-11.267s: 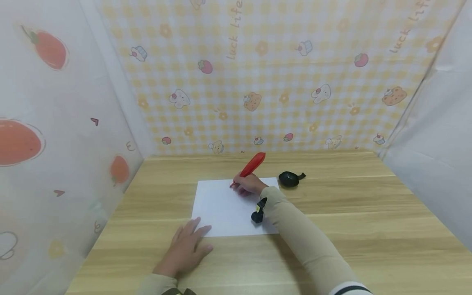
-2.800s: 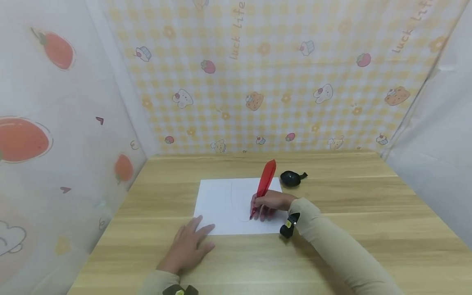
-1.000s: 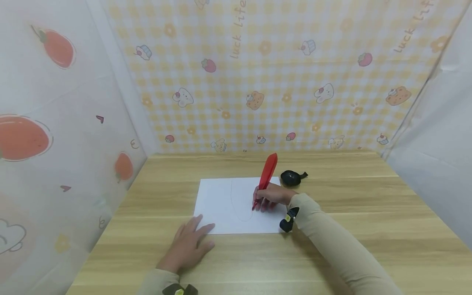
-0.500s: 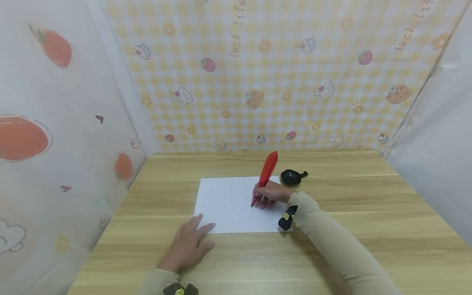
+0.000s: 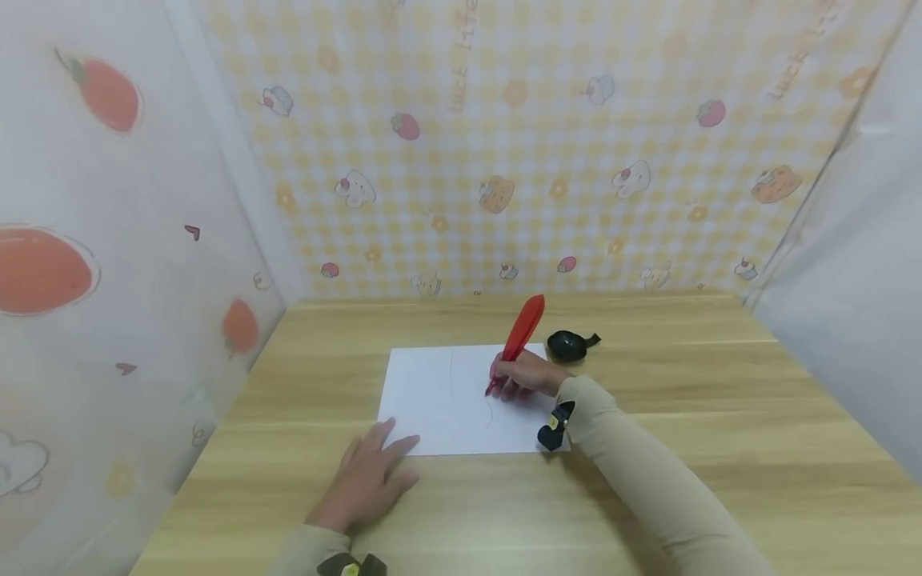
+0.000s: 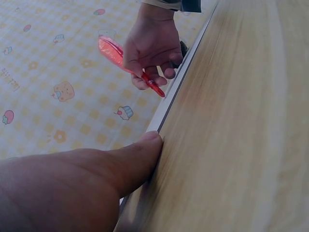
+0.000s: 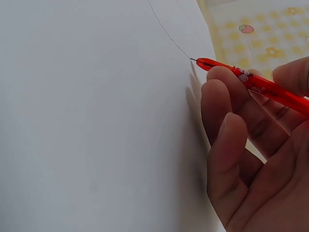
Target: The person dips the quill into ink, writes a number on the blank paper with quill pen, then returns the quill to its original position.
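My right hand [image 5: 524, 374] pinches a red pen [image 7: 251, 83] with a feather-shaped top [image 5: 524, 324]. Its tip meets the white sheet of paper [image 5: 425, 392] at the end of a thin dark line [image 7: 166, 34]. In the head view that faint line runs down from the paper's top edge, curves round at the bottom and rises to the pen. My left hand [image 5: 367, 484] lies flat, fingers spread, its fingertips on the paper's lower left corner. The left wrist view shows its thumb [image 6: 140, 154] resting along the tabletop, with the pen hand beyond.
A black rounded object with a short tail [image 5: 567, 346] sits just past the paper's upper right corner. The wooden table [image 5: 720, 448] ends at a yellow checked backdrop [image 5: 555, 144], with a printed white sheet [image 5: 166, 200] on the left side.
My right hand first moved from the paper's upper middle down and right, leaving a curved line. Over the last second the pen has gone slightly up and left, lengthening it. My left hand stays put.
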`<act>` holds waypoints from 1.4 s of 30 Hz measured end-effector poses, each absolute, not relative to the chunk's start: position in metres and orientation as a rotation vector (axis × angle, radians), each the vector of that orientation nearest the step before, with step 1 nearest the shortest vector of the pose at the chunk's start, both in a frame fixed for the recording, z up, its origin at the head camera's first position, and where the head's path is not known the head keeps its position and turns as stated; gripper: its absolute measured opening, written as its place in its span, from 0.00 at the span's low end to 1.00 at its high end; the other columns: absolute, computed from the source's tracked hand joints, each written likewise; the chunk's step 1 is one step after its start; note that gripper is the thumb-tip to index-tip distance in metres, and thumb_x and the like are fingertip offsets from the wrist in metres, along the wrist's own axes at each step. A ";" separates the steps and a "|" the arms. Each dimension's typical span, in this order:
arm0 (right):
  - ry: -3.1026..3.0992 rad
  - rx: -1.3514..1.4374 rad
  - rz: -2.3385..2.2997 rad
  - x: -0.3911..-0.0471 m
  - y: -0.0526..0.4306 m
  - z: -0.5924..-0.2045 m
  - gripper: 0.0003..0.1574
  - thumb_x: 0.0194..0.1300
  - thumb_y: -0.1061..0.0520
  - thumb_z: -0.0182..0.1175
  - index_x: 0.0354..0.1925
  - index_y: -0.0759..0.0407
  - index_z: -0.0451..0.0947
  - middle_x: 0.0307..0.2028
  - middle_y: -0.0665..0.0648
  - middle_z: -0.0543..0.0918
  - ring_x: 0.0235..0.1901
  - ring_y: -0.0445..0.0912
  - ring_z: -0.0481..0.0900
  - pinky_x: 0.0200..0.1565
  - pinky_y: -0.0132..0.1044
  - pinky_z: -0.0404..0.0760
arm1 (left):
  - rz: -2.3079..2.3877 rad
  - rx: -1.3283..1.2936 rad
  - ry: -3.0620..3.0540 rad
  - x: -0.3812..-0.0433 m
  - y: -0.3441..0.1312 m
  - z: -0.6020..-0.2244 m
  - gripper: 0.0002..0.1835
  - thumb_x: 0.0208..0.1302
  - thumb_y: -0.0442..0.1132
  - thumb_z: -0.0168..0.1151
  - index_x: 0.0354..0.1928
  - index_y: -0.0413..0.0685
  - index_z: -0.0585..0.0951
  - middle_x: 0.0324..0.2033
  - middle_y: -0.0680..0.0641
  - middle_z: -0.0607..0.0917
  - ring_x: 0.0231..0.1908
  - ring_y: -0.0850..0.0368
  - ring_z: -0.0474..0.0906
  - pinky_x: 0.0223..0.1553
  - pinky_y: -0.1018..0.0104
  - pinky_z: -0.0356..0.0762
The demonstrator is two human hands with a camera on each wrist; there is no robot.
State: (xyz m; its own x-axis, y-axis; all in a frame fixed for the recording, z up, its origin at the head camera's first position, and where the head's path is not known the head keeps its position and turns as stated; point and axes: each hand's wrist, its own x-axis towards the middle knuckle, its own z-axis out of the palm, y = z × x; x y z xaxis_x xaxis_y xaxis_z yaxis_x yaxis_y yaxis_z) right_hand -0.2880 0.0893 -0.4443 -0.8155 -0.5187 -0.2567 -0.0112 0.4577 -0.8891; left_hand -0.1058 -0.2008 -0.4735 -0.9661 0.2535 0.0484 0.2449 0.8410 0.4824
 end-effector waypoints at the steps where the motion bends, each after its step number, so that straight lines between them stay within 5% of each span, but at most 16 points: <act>1: 2.216 -0.439 -1.349 -0.288 0.089 -0.444 0.11 0.68 0.55 0.51 0.37 0.60 0.78 0.30 0.57 0.86 0.28 0.49 0.83 0.26 0.34 0.74 | 0.779 0.405 2.998 -0.106 -0.201 -0.472 0.28 0.67 0.60 0.54 0.65 0.57 0.74 0.72 0.38 0.58 0.71 0.38 0.49 0.68 0.35 0.37; 42: 2.235 -0.377 -1.399 -0.286 0.062 -0.446 0.12 0.68 0.54 0.50 0.38 0.58 0.77 0.30 0.55 0.86 0.25 0.46 0.82 0.23 0.32 0.73 | 0.757 0.392 2.989 -0.106 -0.200 -0.469 0.28 0.67 0.59 0.55 0.66 0.59 0.74 0.72 0.38 0.58 0.71 0.37 0.50 0.69 0.38 0.37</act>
State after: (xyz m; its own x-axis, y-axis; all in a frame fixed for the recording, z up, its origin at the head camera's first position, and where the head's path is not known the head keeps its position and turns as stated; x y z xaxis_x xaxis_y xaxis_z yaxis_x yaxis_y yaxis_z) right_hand -0.2860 0.0624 -0.4457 -0.8502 -0.4659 -0.2451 0.0169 0.4412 -0.8972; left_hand -0.1055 -0.2000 -0.4689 -0.9677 0.2505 0.0289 0.2341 0.8495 0.4728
